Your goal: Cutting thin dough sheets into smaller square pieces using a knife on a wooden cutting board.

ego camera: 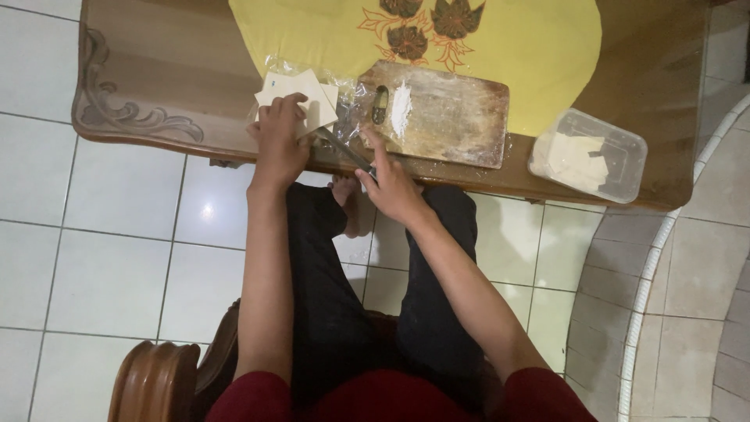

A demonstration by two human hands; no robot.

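Looking down from the head camera, the left hand (280, 137) rests flat with fingers spread on a stack of pale square wrappers (301, 98), which lies on clear plastic wrap (344, 86) near the front edge of the wooden table (156, 70). This hand's grip is open, pressing down rather than clamped on anything. The right hand (391, 184) is closed around the handle of a knife (344, 148), whose blade points toward the wrappers and passes just beside the left hand. A floured wooden cutting board (441, 113) sits just right of the wrappers, partly over a yellow cloth (531, 55) with a leaf pattern. A clear plastic container (587, 155) holding more pale sheets stands near the table's right front edge, well apart from both hands.
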